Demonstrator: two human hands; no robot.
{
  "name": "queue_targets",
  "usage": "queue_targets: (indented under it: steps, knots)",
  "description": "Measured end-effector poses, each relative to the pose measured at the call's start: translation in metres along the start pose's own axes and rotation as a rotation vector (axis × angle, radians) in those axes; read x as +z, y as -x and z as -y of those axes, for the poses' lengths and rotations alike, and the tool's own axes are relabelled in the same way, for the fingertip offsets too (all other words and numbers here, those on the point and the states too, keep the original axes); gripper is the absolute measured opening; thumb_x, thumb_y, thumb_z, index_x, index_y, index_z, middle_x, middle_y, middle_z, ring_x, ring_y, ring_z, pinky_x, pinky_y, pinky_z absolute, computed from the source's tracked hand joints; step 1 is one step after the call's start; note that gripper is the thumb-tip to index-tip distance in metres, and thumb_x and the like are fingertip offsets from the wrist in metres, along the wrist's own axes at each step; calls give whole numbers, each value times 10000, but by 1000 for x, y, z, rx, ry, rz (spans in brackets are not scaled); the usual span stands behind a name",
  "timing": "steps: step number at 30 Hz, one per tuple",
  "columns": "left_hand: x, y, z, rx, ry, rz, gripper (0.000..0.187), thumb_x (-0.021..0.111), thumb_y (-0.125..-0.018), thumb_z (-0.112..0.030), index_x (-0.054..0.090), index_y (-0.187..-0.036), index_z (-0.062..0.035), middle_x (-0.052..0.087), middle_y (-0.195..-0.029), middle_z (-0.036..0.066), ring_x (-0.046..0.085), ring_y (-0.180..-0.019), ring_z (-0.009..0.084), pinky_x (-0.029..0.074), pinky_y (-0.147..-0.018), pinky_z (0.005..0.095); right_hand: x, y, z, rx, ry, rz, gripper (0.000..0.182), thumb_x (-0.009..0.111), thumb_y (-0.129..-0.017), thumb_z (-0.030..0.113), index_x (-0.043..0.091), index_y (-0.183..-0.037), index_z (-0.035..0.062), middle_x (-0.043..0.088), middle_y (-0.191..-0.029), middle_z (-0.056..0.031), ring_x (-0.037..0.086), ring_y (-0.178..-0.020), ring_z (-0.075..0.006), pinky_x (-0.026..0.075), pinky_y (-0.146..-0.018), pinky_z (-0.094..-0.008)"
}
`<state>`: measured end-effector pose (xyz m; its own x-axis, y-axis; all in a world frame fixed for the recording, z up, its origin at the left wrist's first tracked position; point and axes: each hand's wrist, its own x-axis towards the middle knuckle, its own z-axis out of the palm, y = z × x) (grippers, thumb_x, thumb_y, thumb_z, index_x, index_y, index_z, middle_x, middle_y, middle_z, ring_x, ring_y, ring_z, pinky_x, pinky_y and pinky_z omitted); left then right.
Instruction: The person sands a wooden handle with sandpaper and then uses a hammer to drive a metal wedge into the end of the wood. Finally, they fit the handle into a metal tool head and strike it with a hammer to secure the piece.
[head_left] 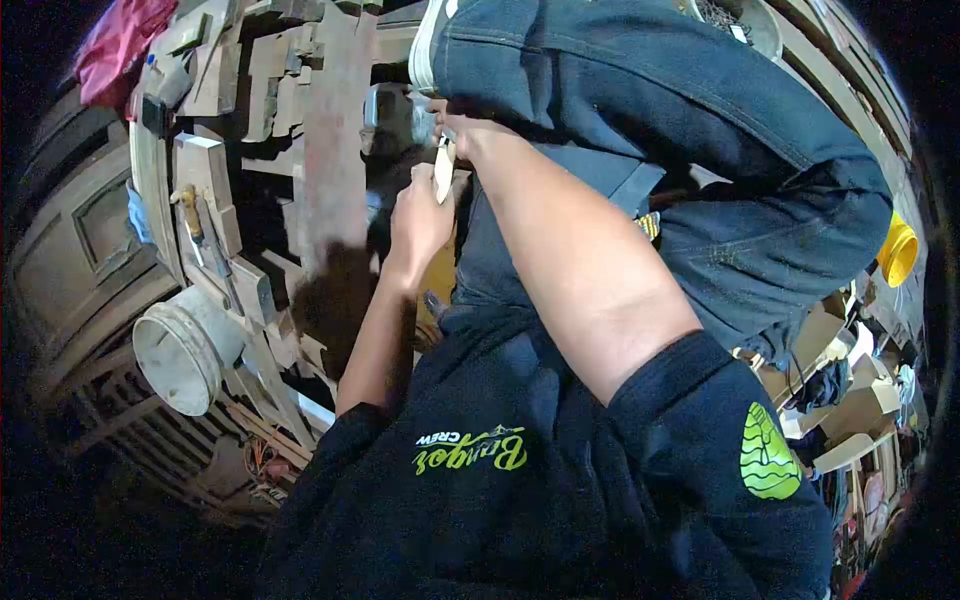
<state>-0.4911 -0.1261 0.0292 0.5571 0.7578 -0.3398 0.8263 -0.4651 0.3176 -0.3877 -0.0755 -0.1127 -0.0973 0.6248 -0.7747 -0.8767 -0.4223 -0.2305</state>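
Above my lap, my two hands are close together. My left hand is closed, its fingers curled against a pale, slim wooden piece that tapers to a point towards me. Just beyond it, my right hand is closed at the far end of that piece. A small dark and shiny bit shows by its fingers; what it grips is too small to make out. Dark trousers cover my bent leg beside the hands.
A wide plank runs along the left of my hands, with stacked wood offcuts behind. A wooden-handled tool lies farther left, near a dirty white bucket. On the right are a yellow container and cardboard boxes.
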Motion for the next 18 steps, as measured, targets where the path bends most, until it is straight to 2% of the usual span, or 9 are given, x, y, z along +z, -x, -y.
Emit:
queue_targets:
  steps: [1, 2, 3, 4, 7, 17, 18]
  knots:
    - [-2, 0, -5, 4, 6, 2, 276, 566, -906, -290, 501, -927, -23, 633, -738, 191, 641, -698, 378, 493, -622, 468, -2, -2, 0, -18, 120, 4, 137, 548, -926, 214, 601, -961, 93, 506, -670, -18, 480, -527, -148, 416, -443, -321]
    - [-5, 1, -9, -53, -31, 6, 251, 563, -902, -263, 500, -941, -24, 633, -789, 222, 615, -777, 425, 476, -671, 505, -5, -3, -3, 12, -196, 37, 183, 552, -920, 269, 584, -926, 88, 523, -665, -35, 492, -508, -168, 419, -428, -332]
    - [-8, 3, -11, -110, -70, 10, 228, 560, -898, -237, 500, -955, -24, 632, -841, 252, 588, -856, 471, 460, -720, 541, -7, -4, 0, 13, -230, 32, 176, 550, -920, 260, 582, -918, 87, 519, -661, -33, 489, -504, -167, 421, -427, -330]
    - [-9, 5, -11, -67, -88, -6, 234, 545, -906, -238, 483, -950, -17, 627, -842, 265, 589, -842, 478, 454, -718, 551, -8, -5, 1, 6, -202, 30, 169, 548, -921, 251, 581, -910, 85, 514, -656, -31, 486, -499, -165, 422, -427, -328]
    - [-7, 2, -10, -163, 3, 39, 241, 539, -906, -242, 473, -943, -13, 621, -843, 283, 581, -851, 488, 453, -715, 553, -9, -7, 2, -2, -173, 19, 152, 541, -923, 224, 575, -885, 81, 501, -643, -26, 477, -487, -162, 427, -427, -323]
    - [-10, -5, -4, -187, 57, 100, 312, 563, -880, -273, 505, -950, 26, 616, -881, 307, 568, -912, 485, 457, -781, 536, -4, -12, 1, 10, -125, 29, 143, 522, -928, 143, 559, -812, 67, 462, -604, -11, 451, -449, -150, 441, -427, -307]
    - [-12, -6, -3, -187, 57, 100, 312, 563, -880, -273, 505, -950, 26, 616, -881, 307, 568, -912, 485, 457, -781, 536, 1, -1, 7, 33, -143, 50, 130, 551, -905, 141, 551, -795, 72, 463, -593, -12, 454, -447, -151, 444, -425, -309]
